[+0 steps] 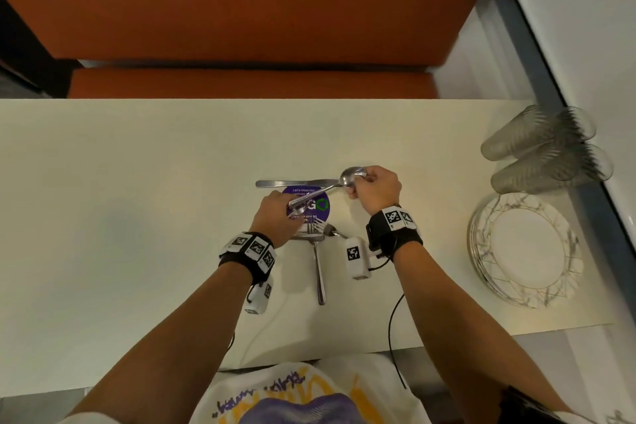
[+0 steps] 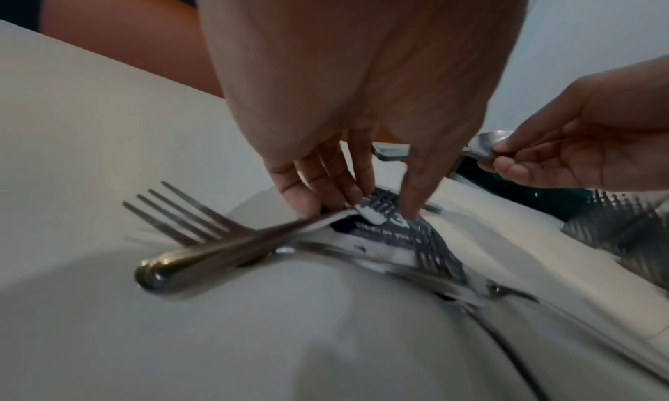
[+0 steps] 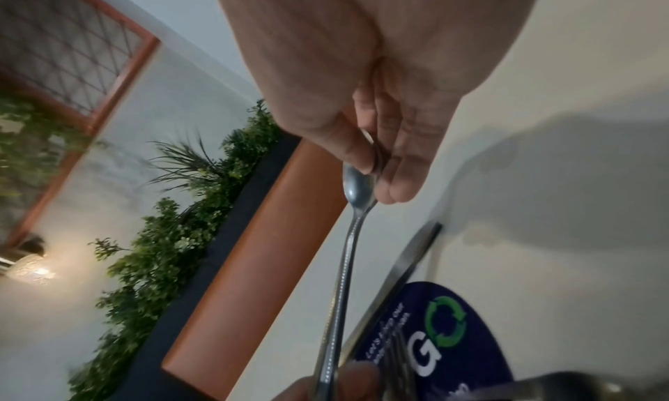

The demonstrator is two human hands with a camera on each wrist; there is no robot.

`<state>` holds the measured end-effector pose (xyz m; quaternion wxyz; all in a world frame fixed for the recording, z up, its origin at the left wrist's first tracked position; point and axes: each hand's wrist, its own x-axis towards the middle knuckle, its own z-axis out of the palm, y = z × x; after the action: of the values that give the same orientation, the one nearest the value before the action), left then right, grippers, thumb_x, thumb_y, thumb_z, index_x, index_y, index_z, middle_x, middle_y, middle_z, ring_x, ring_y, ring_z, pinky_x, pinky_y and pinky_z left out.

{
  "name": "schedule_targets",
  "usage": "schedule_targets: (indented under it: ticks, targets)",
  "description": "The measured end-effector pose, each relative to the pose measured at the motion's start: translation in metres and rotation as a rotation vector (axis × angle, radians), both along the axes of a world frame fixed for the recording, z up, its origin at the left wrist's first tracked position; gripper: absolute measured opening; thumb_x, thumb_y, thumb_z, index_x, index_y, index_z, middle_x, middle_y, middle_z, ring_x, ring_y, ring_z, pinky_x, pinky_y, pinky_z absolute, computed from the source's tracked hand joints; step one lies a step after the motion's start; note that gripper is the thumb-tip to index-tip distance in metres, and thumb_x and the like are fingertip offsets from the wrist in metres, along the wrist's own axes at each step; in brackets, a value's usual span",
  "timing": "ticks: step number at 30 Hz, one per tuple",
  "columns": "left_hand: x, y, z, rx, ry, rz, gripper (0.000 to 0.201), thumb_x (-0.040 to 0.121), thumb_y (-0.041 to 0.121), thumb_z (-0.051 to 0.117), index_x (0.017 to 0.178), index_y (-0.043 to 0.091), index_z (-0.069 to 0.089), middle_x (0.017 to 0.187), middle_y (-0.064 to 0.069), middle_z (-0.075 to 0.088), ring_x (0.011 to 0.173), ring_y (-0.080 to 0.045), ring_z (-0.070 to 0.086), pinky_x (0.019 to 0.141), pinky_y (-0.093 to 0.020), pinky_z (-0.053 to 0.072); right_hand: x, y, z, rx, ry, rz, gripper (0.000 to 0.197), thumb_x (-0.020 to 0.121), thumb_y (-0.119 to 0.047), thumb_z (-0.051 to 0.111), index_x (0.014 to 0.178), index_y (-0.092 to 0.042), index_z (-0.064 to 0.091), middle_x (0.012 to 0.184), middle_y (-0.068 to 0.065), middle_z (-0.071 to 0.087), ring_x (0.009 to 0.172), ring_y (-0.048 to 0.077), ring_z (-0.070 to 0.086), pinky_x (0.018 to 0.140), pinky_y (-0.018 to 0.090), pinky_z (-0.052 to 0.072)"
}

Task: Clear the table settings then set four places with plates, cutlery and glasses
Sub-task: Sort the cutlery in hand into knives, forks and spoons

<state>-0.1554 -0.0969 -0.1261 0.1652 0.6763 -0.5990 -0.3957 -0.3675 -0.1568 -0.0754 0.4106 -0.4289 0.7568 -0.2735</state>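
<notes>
A steel spoon (image 1: 321, 190) hangs just above the white table (image 1: 137, 182), over a round purple sticker (image 1: 318, 206). My right hand (image 1: 358, 182) pinches its bowl (image 3: 356, 184). My left hand (image 1: 289, 213) pinches the handle end, and the right wrist view shows its fingers round the spoon's handle (image 3: 342, 278). In the left wrist view a second, blurred steel handle (image 2: 173, 264) sticks back from the same fingertips (image 2: 347, 209). A knife (image 1: 282, 183) lies crosswise beyond the sticker. Two forks (image 1: 318, 265) lie crossed near my left wrist.
A stack of marbled white plates (image 1: 476, 251) sits at the table's right end, with several ribbed glasses (image 1: 537, 144) lying on their sides behind it. An orange bench (image 1: 241, 10) runs along the far edge. Cables trail from both wristbands.
</notes>
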Motion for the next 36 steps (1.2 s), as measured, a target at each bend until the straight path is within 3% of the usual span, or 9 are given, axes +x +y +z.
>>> schedule_targets:
  ticks: [7,12,15,18,20,24,29,34,36]
  targets:
    - [0.002,0.008,-0.015,-0.015,-0.082,-0.033,0.01,0.085,0.001,0.069,0.088,0.009,0.063,0.094,-0.003,0.055,0.087,-0.024,0.054,0.079,-0.032,0.046,-0.001,0.002,-0.02,0.065,-0.074,-0.12,0.012,0.084,-0.007,0.068,0.093,-0.012,0.074,0.067,0.006,0.075,0.056,0.021,0.074,0.065,0.04,0.065]
    - [0.018,0.014,-0.011,-0.013,0.025,0.114,0.039,0.08,0.009,0.078,0.116,0.011,0.063,0.103,-0.003,0.058,0.09,-0.019,0.055,0.076,-0.021,0.042,0.011,0.009,-0.026,0.115,-0.153,-0.191,0.016,0.086,-0.004,0.064,0.096,-0.01,0.075,0.07,0.011,0.076,0.059,0.023,0.075,0.05,0.021,0.056]
    - [0.026,0.01,-0.009,-0.111,0.047,0.158,0.048,0.081,0.015,0.082,0.124,0.016,0.06,0.108,0.0,0.055,0.089,-0.014,0.055,0.076,-0.015,0.042,0.021,0.013,-0.031,0.132,-0.185,-0.203,0.013,0.086,-0.005,0.065,0.093,-0.009,0.075,0.069,0.01,0.076,0.058,0.023,0.075,0.053,0.024,0.059]
    - [0.031,-0.001,-0.011,-0.191,0.018,0.173,0.037,0.082,0.009,0.081,0.116,0.014,0.069,0.108,-0.002,0.06,0.083,-0.012,0.059,0.07,-0.004,0.04,0.032,0.016,-0.037,0.164,-0.205,-0.21,0.01,0.087,-0.003,0.064,0.087,-0.007,0.074,0.066,0.01,0.075,0.057,0.023,0.075,0.059,0.031,0.062]
    - [0.034,-0.007,-0.016,-0.2,-0.009,0.162,0.025,0.083,0.005,0.081,0.108,0.009,0.075,0.107,-0.008,0.066,0.083,-0.018,0.062,0.072,-0.008,0.044,0.034,0.017,-0.041,0.182,-0.22,-0.223,0.012,0.087,-0.001,0.063,0.085,-0.008,0.072,0.063,0.009,0.074,0.057,0.023,0.075,0.062,0.035,0.064]
    - [0.037,-0.013,-0.022,-0.171,-0.109,0.103,0.016,0.087,0.015,0.081,0.102,0.011,0.078,0.104,-0.008,0.068,0.089,-0.023,0.063,0.079,-0.037,0.056,0.035,0.019,-0.044,0.206,-0.147,-0.159,0.01,0.089,-0.003,0.063,0.089,-0.007,0.072,0.067,0.009,0.075,0.06,0.022,0.075,0.062,0.034,0.064]
    - [0.034,-0.013,-0.022,-0.125,-0.171,0.108,0.013,0.09,0.016,0.077,0.103,0.012,0.079,0.112,-0.011,0.064,0.106,-0.028,0.059,0.086,-0.039,0.053,0.038,0.015,-0.048,0.129,0.172,0.07,0.016,0.084,-0.01,0.063,0.092,-0.011,0.076,0.092,0.005,0.075,0.083,0.023,0.069,0.07,0.026,0.051]
    - [0.034,-0.012,-0.025,-0.118,-0.16,0.106,0.013,0.091,0.015,0.077,0.104,0.011,0.079,0.112,-0.01,0.066,0.107,-0.027,0.059,0.083,-0.03,0.046,0.034,0.014,-0.05,0.095,0.242,0.12,0.016,0.088,-0.012,0.065,0.098,-0.011,0.077,0.095,0.004,0.076,0.073,0.01,0.057,0.045,0.006,0.031]
    - [0.034,-0.012,-0.025,-0.129,-0.153,0.096,0.013,0.092,0.014,0.076,0.104,0.011,0.079,0.109,-0.01,0.064,0.107,-0.027,0.057,0.083,-0.031,0.047,0.033,0.014,-0.053,0.078,0.226,0.084,0.013,0.086,-0.012,0.069,0.099,-0.01,0.073,0.096,0.003,0.072,0.071,0.008,0.055,0.044,0.003,0.036]
